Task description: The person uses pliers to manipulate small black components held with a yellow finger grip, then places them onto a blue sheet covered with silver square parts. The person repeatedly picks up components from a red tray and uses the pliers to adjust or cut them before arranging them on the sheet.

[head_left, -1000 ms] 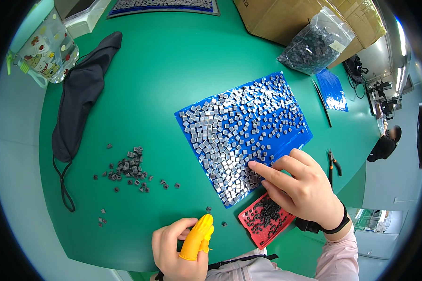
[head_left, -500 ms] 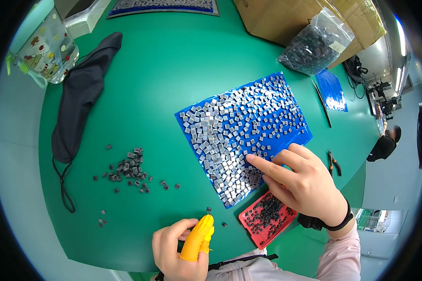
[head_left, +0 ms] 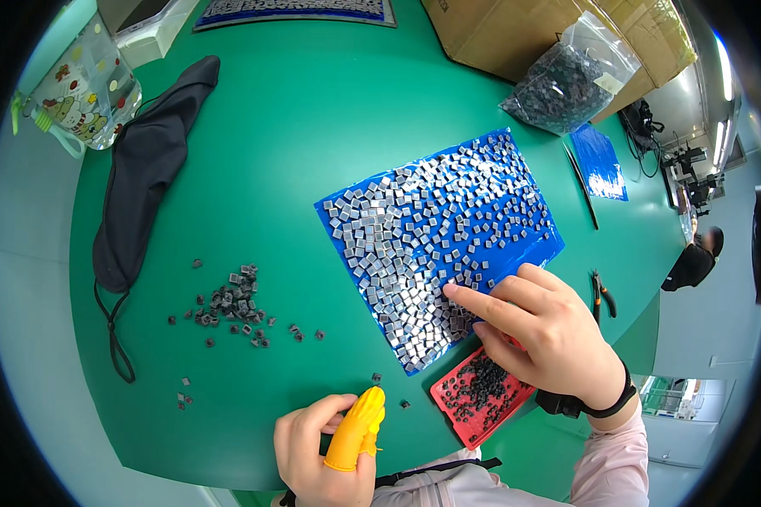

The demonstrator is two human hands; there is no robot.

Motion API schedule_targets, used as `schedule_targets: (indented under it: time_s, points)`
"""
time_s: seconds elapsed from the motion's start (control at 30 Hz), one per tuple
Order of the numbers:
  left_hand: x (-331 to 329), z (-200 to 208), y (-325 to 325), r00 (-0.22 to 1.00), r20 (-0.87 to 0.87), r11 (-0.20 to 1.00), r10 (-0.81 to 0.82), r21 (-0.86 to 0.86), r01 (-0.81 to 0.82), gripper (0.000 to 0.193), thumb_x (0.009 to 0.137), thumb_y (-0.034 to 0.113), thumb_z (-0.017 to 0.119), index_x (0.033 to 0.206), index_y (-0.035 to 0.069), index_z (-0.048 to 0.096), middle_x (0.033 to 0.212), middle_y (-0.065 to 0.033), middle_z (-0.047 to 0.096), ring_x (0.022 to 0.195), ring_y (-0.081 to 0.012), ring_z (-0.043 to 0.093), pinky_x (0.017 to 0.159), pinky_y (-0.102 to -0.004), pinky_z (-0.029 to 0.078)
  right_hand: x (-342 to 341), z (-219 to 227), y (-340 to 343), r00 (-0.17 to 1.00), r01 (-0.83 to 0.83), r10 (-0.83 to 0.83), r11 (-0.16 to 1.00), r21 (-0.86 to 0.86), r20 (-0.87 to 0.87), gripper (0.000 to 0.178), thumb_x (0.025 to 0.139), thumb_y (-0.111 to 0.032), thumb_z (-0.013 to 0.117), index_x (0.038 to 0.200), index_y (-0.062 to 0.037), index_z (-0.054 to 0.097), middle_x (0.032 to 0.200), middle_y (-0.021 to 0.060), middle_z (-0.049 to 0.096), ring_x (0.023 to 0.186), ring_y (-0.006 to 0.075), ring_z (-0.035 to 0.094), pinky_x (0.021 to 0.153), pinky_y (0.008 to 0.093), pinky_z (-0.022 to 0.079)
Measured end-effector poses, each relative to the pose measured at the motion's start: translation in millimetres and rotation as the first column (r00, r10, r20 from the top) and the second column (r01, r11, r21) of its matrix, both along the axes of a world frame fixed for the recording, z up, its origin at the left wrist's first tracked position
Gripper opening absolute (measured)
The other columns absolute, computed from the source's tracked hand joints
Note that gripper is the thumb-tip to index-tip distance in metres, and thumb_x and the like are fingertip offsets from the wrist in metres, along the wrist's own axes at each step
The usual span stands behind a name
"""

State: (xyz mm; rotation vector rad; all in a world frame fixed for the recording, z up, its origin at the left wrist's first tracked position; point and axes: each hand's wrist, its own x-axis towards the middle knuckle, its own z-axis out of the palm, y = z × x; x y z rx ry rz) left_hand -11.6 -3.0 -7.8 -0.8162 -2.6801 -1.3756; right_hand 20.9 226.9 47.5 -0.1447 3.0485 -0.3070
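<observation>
My left hand (head_left: 325,444) is closed near the front edge of the table, with yellow finger cots on its fingertips pressed together. Whatever they may pinch is hidden. Just beyond those tips lies a small black piece (head_left: 376,378). A blue sheet (head_left: 526,253) carries many small silvery square pieces (head_left: 365,237), packed closely on its left side and scattered more loosely on the right. My right hand (head_left: 545,329) reaches over the sheet's near right edge, its index finger stretched onto the squares and its thumb apart. It holds nothing that I can see.
A red tray (head_left: 472,438) of tiny black parts sits under my right hand. Loose black pieces (head_left: 235,300) are heaped at left, beside a dark pouch (head_left: 148,169). Tweezers (head_left: 581,186), pliers (head_left: 600,296), a filled plastic bag (head_left: 566,80) and a cardboard box (head_left: 482,38) stand right.
My right hand has shifted down very slightly, its index finger still over the squares. My left hand looks unmoved.
</observation>
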Motion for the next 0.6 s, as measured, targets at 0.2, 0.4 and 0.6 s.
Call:
schedule_targets:
  time_s: [0.2,0.4,0.6]
  points:
    - [-0.2,-0.1,0.7,1.0,-0.025,1.0,0.003,-0.004,-0.003,0.021,0.076,0.005,0.077,0.097,0.006,0.075,0.1,-0.0017,0.064,0.081,-0.0213,0.055,0.068,-0.0314,0.046,0.6,0.5,-0.1,1.0,-0.001,0.001,1.0,-0.014,0.002,0.043,0.078,-0.008,0.07,0.12,-0.0044,0.065,0.075,0.005,0.053,0.071,0.0215,0.054,0.066,0.0326,0.047]
    - [-0.1,-0.1,0.3,1.0,-0.02,1.0,0.001,-0.005,-0.001,0.021,0.076,0.005,0.078,0.096,0.006,0.075,0.1,-0.0018,0.064,0.082,-0.0212,0.055,0.068,-0.0312,0.046,1.5,-1.0,0.6,1.0,-0.006,0.006,1.0,-0.016,-0.005,0.044,0.077,-0.008,0.07,0.121,-0.005,0.065,0.074,0.0046,0.051,0.071,0.0212,0.053,0.066,0.0325,0.047]
    - [-0.6,0.1,0.5,1.0,-0.026,1.0,-0.002,0.0,0.002,0.021,0.076,0.006,0.078,0.096,0.006,0.075,0.099,-0.0017,0.064,0.082,-0.0208,0.056,0.068,-0.0311,0.046,2.8,-2.2,1.9,1.0,-0.009,0.009,1.0,-0.019,-0.012,0.045,0.077,-0.007,0.07,0.121,-0.0055,0.065,0.074,0.0042,0.051,0.07,0.021,0.052,0.065,0.0323,0.046]
